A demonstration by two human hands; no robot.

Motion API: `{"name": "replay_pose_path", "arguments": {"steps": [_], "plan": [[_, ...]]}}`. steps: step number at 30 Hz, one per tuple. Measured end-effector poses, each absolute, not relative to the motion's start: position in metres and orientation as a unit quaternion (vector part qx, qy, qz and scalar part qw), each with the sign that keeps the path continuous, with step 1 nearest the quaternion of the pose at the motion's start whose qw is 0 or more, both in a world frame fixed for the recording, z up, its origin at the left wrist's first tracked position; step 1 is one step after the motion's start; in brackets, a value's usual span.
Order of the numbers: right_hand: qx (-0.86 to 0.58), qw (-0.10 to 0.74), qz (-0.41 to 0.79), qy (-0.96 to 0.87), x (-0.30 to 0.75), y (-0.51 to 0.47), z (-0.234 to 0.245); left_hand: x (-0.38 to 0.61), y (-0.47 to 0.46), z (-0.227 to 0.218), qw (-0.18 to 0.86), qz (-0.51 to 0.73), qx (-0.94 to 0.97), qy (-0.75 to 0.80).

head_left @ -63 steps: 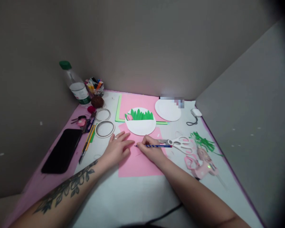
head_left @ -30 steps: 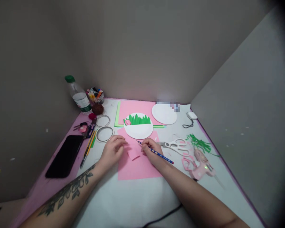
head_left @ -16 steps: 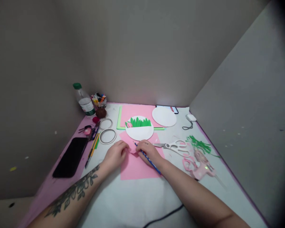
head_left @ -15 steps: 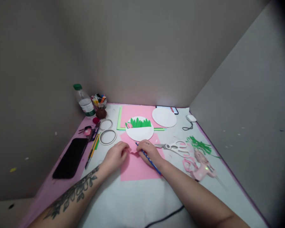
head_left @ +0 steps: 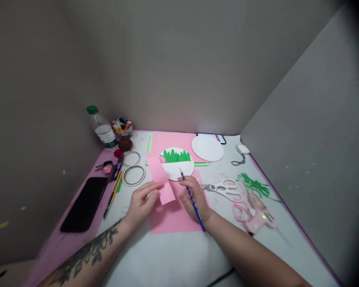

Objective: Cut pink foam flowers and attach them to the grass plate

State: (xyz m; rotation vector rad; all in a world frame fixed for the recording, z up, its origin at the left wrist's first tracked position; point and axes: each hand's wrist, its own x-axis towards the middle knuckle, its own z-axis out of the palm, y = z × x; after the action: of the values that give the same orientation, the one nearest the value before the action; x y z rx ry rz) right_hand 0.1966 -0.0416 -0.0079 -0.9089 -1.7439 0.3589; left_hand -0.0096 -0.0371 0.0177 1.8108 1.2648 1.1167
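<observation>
My left hand (head_left: pixel 142 201) pinches a small pink paper piece (head_left: pixel 160 179) and holds it up off the table, tilted. My right hand (head_left: pixel 194 197) is closed around a blue pencil (head_left: pixel 192 199) whose tip points up and away, beside that piece. Under both hands lies a larger pink paper sheet (head_left: pixel 173 215). Just beyond stands a white paper plate (head_left: pixel 179 169) with green paper grass (head_left: pixel 176 156) glued on it.
White scissors (head_left: pixel 224 187), a pink glue gun (head_left: pixel 255 215) and green shreds (head_left: pixel 253 185) lie to the right. Left are two rings (head_left: pixel 133 175), pens (head_left: pixel 112 193), a black phone (head_left: pixel 82 203), a bottle (head_left: pixel 101 127) and a marker cup (head_left: pixel 122 128). Another white plate (head_left: pixel 208 148) sits behind.
My left hand has lifted the small pink piece off the sheet and raised it. My right hand drew back slightly, swinging the pencil tip upward. The view shifted a little.
</observation>
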Motion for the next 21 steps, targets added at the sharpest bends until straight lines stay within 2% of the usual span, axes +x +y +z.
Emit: {"name": "replay_pose_path", "arguments": {"steps": [3,8,11,13,15,18,21], "plan": [[-0.406,0.491,0.153,-0.756,0.195,-0.04,-0.014,-0.013,-0.034,0.019,0.331,0.473,0.645,0.501],[-0.395,0.314,0.184,-0.844,0.182,-0.041,-0.011,-0.01,-0.028,0.015,0.371,0.511,0.552,0.544],[-0.467,0.23,0.168,-0.837,0.192,-0.039,0.009,-0.009,-0.026,0.014,0.383,0.517,0.538,0.545],[-0.545,0.144,0.13,-0.815,0.214,-0.037,0.029,-0.01,-0.026,0.014,0.385,0.516,0.542,0.54],[-0.604,0.022,0.101,-0.79,0.244,-0.036,0.047,-0.011,-0.025,0.015,0.388,0.517,0.541,0.538],[-0.644,-0.127,0.041,-0.753,0.287,-0.036,0.06,-0.013,-0.024,0.017,0.404,0.525,0.515,0.545],[-0.627,-0.187,0.041,-0.755,0.311,-0.036,0.056,-0.014,-0.022,0.016,0.41,0.525,0.509,0.546]]}}
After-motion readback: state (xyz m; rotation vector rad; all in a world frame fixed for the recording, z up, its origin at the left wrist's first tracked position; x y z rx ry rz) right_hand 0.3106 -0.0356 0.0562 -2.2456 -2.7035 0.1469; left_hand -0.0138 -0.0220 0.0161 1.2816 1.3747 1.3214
